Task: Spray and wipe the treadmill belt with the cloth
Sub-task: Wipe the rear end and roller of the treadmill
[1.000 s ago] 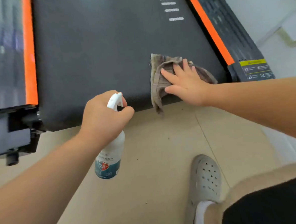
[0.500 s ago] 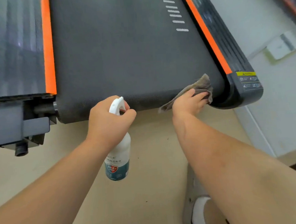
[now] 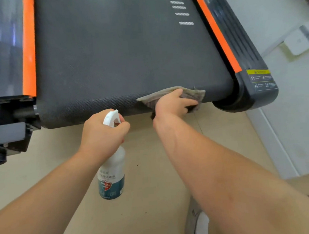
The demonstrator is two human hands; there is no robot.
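Note:
The dark treadmill belt [image 3: 113, 52] fills the upper view, its rounded rear end nearest me. My right hand [image 3: 173, 105] grips a grey-brown cloth [image 3: 192, 93] and presses it against the rear curve of the belt, right of centre. My left hand [image 3: 104, 132] holds a white spray bottle [image 3: 112, 173] by its neck and trigger, above the floor just in front of the belt's end. The bottle has a teal label and its nozzle points toward the belt.
Orange strips [image 3: 28, 52] run along both side rails. The right rail ends in a black cap with a warning sticker [image 3: 262, 81]. A black bracket and foot [image 3: 4, 136] stick out at the left rear. Beige floor [image 3: 151, 198] lies below, with my grey shoe [image 3: 196, 222].
My right hand left the belt's top, gathered the cloth and dragged it down onto the rear edge. The left hand with the bottle has held its place.

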